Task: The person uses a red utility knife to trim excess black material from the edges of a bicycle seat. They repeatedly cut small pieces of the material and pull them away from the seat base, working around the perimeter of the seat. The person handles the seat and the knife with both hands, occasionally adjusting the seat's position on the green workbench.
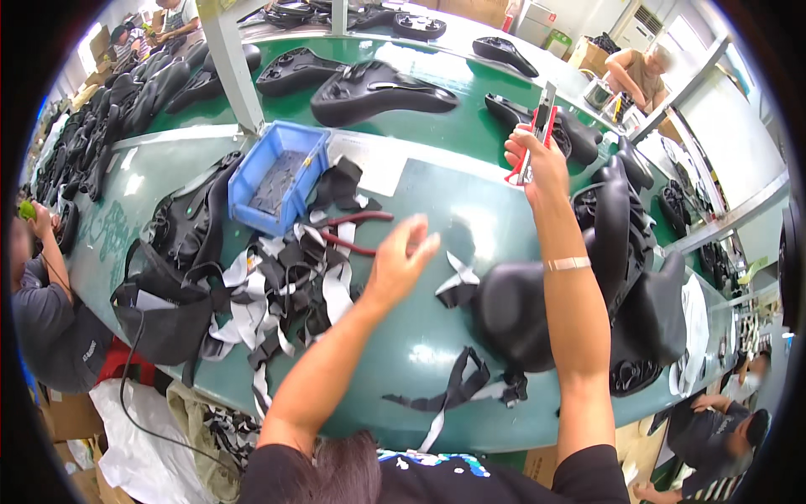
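Note:
My right hand [537,164] is raised over the far edge of the green table, closed around a red and silver utility knife [542,126] that points upward. My left hand [398,262] hovers over the table's middle, fingers loosely bent and thumb apart, with nothing visible in it. Just beyond it lie pliers with dark red handles [357,218], their jaws hidden among black and white fabric scraps [290,281]. Right of my left hand is a small scrap [457,281]. Under my right forearm sit black bicycle saddles [512,315], partly hidden by the arm.
A blue bin [277,181] holds dark strips. Beside the scraps stands a black fabric pouch [164,315]. More saddle shells [378,92] lie on the green bench beyond a metal post [227,63]. Co-workers sit left [54,311], far right [642,76] and lower right [718,437].

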Available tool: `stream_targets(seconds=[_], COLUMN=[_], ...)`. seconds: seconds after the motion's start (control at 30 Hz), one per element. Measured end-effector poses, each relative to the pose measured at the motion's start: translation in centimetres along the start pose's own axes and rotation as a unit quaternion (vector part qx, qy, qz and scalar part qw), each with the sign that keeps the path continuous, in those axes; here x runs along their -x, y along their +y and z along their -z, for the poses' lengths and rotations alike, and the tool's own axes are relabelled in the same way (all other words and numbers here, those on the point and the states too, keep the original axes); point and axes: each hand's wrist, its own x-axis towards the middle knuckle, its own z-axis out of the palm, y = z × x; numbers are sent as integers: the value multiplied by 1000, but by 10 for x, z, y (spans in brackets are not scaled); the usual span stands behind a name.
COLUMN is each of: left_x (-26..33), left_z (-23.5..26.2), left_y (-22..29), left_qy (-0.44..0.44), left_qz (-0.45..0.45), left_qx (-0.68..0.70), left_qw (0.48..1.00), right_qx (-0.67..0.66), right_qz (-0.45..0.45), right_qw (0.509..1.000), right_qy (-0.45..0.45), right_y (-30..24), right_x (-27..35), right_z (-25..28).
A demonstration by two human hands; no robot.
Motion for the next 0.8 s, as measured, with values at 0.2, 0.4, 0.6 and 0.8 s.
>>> stream_targets(seconds=[0.2, 0.4, 0.6, 0.8], left_x=[3, -2, -10, 11], left_z=[-7, -7, 15, 49], left_y=[13, 21, -1, 69], left_qy=[-54, -28, 39, 113], left_qz=[-17, 12, 21, 154], left_qx=[-42, -69, 203, 283], left_qw=[998, 997, 978, 940], right_qx=[-32, -58, -190, 100], right_qz=[-73, -79, -230, -310], right_qw=[932, 948, 954, 914], right_qy=[353, 303, -24, -241], right_y=[98, 102, 39, 2], right_x=[-143, -121, 61, 261], right_z=[95, 59, -7, 23])
